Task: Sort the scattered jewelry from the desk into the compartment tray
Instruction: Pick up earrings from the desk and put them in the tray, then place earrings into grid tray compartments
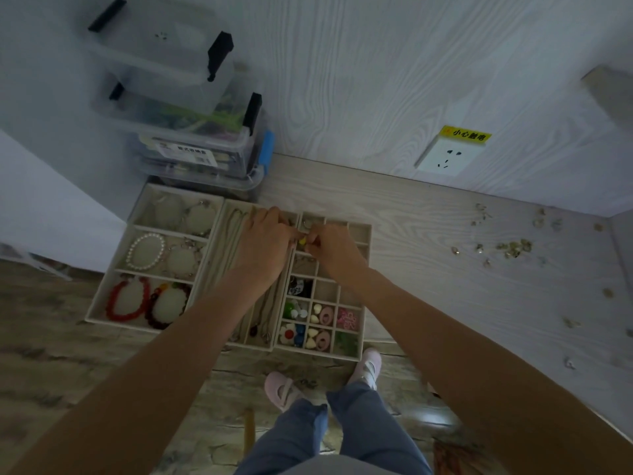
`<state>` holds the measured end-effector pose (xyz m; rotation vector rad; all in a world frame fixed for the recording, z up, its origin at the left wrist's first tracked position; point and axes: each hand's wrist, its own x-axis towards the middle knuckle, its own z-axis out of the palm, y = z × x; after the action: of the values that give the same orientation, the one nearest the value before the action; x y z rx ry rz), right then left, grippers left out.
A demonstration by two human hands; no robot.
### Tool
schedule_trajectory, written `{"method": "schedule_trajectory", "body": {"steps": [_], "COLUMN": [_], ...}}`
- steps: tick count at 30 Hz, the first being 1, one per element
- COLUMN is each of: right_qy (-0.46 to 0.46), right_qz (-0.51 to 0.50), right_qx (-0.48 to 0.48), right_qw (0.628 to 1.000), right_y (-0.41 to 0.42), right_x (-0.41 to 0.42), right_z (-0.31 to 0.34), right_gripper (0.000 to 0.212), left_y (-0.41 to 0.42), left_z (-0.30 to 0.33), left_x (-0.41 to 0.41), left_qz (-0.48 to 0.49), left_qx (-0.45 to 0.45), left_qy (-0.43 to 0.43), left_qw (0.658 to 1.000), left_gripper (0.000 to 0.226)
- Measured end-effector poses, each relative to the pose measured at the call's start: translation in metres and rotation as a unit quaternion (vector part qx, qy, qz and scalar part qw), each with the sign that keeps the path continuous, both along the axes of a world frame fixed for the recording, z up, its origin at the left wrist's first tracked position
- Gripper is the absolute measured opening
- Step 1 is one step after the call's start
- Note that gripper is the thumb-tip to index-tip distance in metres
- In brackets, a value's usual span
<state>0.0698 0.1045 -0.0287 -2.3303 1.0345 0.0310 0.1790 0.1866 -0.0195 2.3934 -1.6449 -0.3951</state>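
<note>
Item: my left hand (265, 243) and right hand (334, 246), both at centre frame, fingertips meeting over the far rows of the small-cell tray (364, 234). Both hands have fingers curled in; together they pinch a small yellow piece (302, 241), which sits just above a cell in the tray's left column, near its far end.

Item: trays, three, side by side on the counter (428, 269), touching.
- Left tray (137, 207): three rows. Far row, two pale cushions with thin bracelets. Middle row, one white pearl bracelet (145, 252) and one more cushion. Near row, one red bead bracelet (128, 301) and one dark bead bracelet (168, 305).
- Middle tray (236, 205): long lanes holding necklaces; my left forearm covers much of it, count not readable.
- Small-cell tray, right: the two nearest rows hold coloured pieces, among them one white flower (287, 333), one green bead (288, 307), two pink ovals (325, 315) and one pink knot (347, 318). Several cells further up show bare lining.

Item: loose jewelry (512, 248), small pale pieces scattered over the right of the counter, well apart from the trays; too small and blurred to count.

Item: clear plastic boxes (191, 132), stacked at upper left behind the trays, at least three.

Item: wall socket (445, 159), one, upper right, with a yellow label (467, 134) above it.
</note>
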Motion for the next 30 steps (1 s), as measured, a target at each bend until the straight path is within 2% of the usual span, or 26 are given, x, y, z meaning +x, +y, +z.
{"method": "schedule_trajectory", "body": {"steps": [5,9,19,25,30], "right_qy": [-0.019,-0.029,-0.057,0.009,-0.005], "right_qz": [-0.016,-0.079,-0.166,-0.254,-0.293], "right_qx": [0.028,0.057,-0.018,-0.007,0.004], "right_qw": [0.999,0.995,0.984,0.967,0.956], "right_y": [0.002,-0.01,-0.056,-0.09,-0.119], "right_x": [-0.009,-0.034,-0.157,-0.228,-0.271], "right_z": [0.004,0.014,0.011,0.0,-0.008], "right_gripper": [0.019,0.02,0.017,0.029,0.042], "left_y": [0.005,0.003,-0.061,-0.119,-0.161], "left_z": [-0.006,-0.004,0.013,0.013,0.004], "left_x": [-0.002,-0.001,-0.081,-0.156,-0.211], "left_qz": [-0.005,-0.015,-0.096,-0.169,-0.181], "left_qx": [-0.045,-0.066,-0.09,-0.002,0.032], "left_qy": [0.0,-0.017,-0.011,0.026,0.059], "left_qw": [0.999,0.998,0.991,0.985,0.981], "left_gripper": [0.019,0.023,0.023,0.036,0.038]}}
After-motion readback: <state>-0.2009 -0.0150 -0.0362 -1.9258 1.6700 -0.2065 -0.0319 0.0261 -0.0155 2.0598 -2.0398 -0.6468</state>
